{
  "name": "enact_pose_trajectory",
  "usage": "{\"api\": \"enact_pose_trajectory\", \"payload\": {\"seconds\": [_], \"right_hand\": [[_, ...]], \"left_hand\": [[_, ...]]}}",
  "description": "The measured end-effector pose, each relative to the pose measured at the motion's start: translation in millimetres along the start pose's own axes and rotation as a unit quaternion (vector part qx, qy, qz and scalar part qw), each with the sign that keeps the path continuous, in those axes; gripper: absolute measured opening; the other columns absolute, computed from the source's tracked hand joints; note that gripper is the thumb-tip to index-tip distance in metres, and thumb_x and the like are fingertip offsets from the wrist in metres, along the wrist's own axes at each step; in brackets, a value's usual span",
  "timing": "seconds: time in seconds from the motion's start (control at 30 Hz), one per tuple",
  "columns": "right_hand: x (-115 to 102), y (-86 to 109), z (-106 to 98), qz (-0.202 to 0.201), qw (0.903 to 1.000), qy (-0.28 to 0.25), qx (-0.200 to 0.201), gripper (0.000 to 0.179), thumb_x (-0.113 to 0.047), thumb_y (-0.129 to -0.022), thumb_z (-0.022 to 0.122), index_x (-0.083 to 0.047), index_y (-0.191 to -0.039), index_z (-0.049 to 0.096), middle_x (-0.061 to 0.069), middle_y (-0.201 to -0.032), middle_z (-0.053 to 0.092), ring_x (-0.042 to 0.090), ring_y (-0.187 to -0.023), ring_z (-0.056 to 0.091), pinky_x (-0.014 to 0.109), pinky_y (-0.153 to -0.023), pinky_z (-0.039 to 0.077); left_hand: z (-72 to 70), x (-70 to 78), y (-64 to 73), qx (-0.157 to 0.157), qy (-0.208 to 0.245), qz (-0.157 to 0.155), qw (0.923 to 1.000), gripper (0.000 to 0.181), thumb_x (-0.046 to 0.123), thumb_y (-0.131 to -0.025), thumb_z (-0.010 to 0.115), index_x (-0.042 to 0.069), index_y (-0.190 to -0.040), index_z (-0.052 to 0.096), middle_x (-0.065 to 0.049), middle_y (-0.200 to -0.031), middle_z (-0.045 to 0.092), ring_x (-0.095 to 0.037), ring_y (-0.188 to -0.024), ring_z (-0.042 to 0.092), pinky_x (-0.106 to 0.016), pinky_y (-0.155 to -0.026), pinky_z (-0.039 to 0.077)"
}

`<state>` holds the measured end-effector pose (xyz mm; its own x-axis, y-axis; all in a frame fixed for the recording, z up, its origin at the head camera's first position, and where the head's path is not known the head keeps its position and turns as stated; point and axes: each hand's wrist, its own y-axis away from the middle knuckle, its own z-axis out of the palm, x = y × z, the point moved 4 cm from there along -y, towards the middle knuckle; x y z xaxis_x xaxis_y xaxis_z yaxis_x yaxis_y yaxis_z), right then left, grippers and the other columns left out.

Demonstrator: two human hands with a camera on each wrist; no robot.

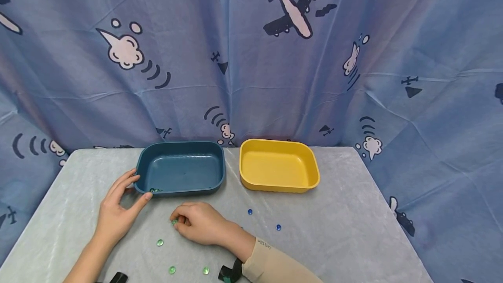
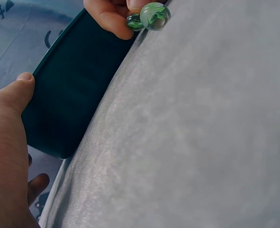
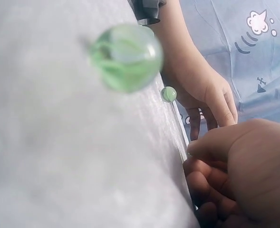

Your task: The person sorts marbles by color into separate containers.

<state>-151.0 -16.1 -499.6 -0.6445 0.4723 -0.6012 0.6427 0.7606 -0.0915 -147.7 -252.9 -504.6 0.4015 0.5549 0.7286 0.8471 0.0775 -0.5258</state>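
Observation:
My left hand (image 1: 117,213) spreads round the near left corner of a dark blue bin (image 1: 184,169), thumb against the front rim and fingers along the left side. Green glass marbles (image 1: 153,190) lie in that corner of the bin. In front of the bin, the right hand (image 1: 202,223) is low over the table, thumb and fingertips pinching a green marble (image 1: 174,222). The left wrist view has two green marbles (image 2: 155,16) at the right hand's fingertips. Nearer to me, several loose green marbles (image 1: 160,243) rest on the table.
A yellow bin (image 1: 280,165) stands to the right of the blue one, near the table's back edge. Two blue marbles (image 1: 249,212) lie in front of it. The table (image 1: 353,230) has a pale grey cloth; a blue patterned curtain (image 1: 251,56) hangs behind.

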Motion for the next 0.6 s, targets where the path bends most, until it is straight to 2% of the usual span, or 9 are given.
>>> {"api": "enact_pose_trajectory", "payload": {"seconds": [0.2,0.6], "right_hand": [[1.4,-0.4,0.0,-0.005,0.9996,-0.028,-0.007,0.016,-0.016,-0.107,0.071,-0.017,-0.122,0.078,-0.018,-0.091,0.065,-0.011,-0.075,0.053,0.005,-0.071,0.046],[0.8,1.3,-3.4,-0.018,0.9983,-0.055,-0.009,0.017,-0.014,-0.108,0.069,-0.016,-0.123,0.076,-0.016,-0.091,0.064,-0.009,-0.076,0.053,0.006,-0.071,0.048]], "left_hand": [[0.2,-3.5,0.5,-0.002,-0.003,0.002,1.0,0.065,-0.007,-0.084,0.091,-0.003,-0.143,0.067,-0.019,-0.161,0.054,0.007,-0.14,0.048,-0.007,-0.102,0.044],[1.9,-6.6,1.6,-0.001,-0.003,0.006,1.0,0.065,-0.007,-0.083,0.091,-0.002,-0.144,0.067,-0.015,-0.161,0.055,0.006,-0.14,0.049,-0.007,-0.102,0.044]]}}
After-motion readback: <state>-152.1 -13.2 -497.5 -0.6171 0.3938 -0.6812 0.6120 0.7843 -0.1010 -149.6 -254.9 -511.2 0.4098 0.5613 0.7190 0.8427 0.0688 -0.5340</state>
